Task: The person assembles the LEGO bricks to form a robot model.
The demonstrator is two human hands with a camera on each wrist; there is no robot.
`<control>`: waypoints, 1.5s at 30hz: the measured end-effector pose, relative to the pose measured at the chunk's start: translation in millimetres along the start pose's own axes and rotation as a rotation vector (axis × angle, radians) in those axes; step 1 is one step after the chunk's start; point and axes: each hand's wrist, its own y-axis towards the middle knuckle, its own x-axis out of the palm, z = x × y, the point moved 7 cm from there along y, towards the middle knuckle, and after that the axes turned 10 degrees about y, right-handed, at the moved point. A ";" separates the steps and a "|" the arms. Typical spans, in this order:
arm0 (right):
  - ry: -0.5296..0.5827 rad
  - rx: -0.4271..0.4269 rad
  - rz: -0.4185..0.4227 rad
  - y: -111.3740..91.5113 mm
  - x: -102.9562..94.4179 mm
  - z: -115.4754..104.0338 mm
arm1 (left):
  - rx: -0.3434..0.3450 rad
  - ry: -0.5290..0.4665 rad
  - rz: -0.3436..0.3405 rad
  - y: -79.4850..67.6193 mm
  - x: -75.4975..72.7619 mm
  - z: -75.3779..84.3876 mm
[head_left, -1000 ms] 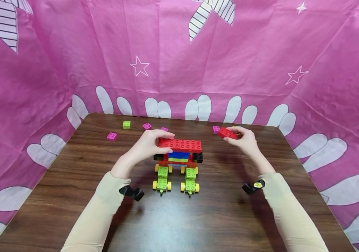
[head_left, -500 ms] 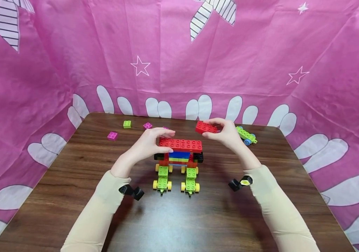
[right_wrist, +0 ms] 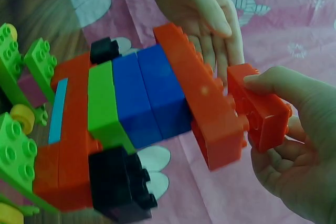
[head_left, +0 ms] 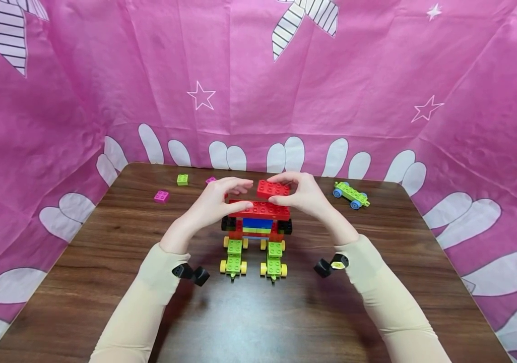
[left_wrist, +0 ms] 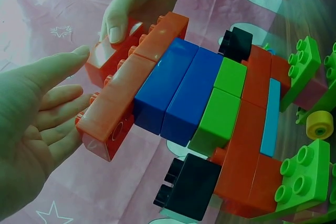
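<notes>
A red building brick (head_left: 271,188) is pinched between thumb and fingers of my right hand (head_left: 305,194), just above the built block model. The model's top row of red bricks (head_left: 276,210) sits over blue bricks (left_wrist: 173,90) and green bricks (left_wrist: 218,111). Black bricks (right_wrist: 118,182) stick out at either side, and green wheeled bases (head_left: 234,247) with yellow wheels stand below. My left hand (head_left: 215,200) surrounds the top row's left end with extended fingers and thumb; whether it touches the bricks I cannot tell.
On the brown table (head_left: 104,272), a green base with blue wheels (head_left: 351,195) stands at back right. At back left lie a green brick (head_left: 182,179), a magenta brick (head_left: 161,196) and another magenta brick (head_left: 210,180), partly hidden. A pink curtain (head_left: 249,75) surrounds the table.
My right hand has carried the red brick leftward from the back right to above the model. The left hand's fingers have lifted and spread at the top row.
</notes>
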 end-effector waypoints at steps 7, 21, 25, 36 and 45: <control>0.038 0.015 -0.053 1.4 15.6 -3.4 | 0.017 0.010 0.025 0.8 -0.5 1.1; 0.025 0.036 -0.085 -1.8 27.5 -2.6 | -0.012 -0.005 0.007 -1.6 5.0 -2.6; 0.017 0.028 -0.092 -2.2 28.7 -2.7 | -0.008 -0.022 0.004 -2.1 6.3 -2.6; 0.037 0.019 -0.091 -3.2 29.4 -3.8 | -0.033 -0.049 -0.008 -3.9 8.5 -6.2; 0.066 0.060 -0.086 -9.1 22.7 1.5 | -0.049 -0.040 -0.016 -5.7 8.7 -9.7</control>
